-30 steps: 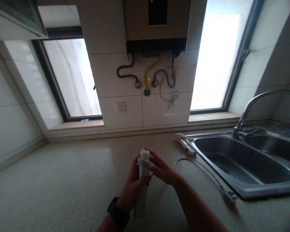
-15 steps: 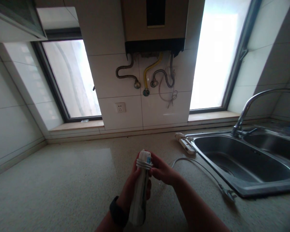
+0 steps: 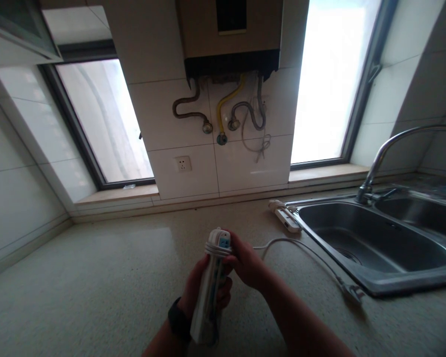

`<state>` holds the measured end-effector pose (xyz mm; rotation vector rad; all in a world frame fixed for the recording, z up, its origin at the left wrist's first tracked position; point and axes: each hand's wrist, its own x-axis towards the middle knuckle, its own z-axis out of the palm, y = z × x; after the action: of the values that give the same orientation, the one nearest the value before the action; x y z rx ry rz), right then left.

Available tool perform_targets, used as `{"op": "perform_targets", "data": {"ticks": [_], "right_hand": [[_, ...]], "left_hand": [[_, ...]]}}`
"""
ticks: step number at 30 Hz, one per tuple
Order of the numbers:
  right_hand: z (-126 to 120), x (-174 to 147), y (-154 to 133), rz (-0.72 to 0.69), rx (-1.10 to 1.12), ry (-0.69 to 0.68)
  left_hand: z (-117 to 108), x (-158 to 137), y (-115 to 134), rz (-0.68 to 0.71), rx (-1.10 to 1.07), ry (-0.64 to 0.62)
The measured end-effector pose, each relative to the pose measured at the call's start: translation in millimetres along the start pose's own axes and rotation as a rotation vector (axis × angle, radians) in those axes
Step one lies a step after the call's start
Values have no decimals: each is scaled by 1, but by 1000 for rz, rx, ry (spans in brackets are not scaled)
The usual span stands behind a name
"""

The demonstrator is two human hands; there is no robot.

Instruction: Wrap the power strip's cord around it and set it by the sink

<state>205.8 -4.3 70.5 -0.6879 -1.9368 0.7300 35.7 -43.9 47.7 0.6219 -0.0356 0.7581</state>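
Observation:
A long white power strip [image 3: 204, 307] with blue sockets is held tilted over the counter, in the lower middle of the head view. Several turns of its white cord [image 3: 216, 249] are wound round the far end. My left hand [image 3: 196, 285] is closed round the strip's body, its fingertips showing on the right side. At the wound end, my right hand [image 3: 245, 260] has its fingers closed on the cord against the strip. From there the loose cord runs right across the counter to a plug [image 3: 352, 292] lying near the sink.
A second white power strip [image 3: 288, 218], its cord wrapped, lies against the double steel sink [image 3: 379, 282] with its curved faucet [image 3: 379, 153]. The speckled counter [image 3: 96, 287] meets a tiled wall holding a socket [image 3: 183, 163] and a water heater [image 3: 232, 39] with hoses.
The strip has turned so its blue sockets show more. My right hand has shifted slightly left with the cord, and more loose cord shows beside it. The view has tilted slightly.

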Motion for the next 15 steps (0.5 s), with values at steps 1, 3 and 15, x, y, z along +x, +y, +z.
{"op": "perform_targets", "data": {"ticks": [1, 3, 15], "right_hand": [[-1, 0, -1, -5, -22, 5], [-2, 0, -3, -15, -57, 11], [-8, 0, 7, -9, -142, 24]], "left_hand": [[0, 0, 0, 2, 1, -7], [-1, 1, -1, 16, 8, -5], [24, 1, 8, 258, 627, 487]]}}
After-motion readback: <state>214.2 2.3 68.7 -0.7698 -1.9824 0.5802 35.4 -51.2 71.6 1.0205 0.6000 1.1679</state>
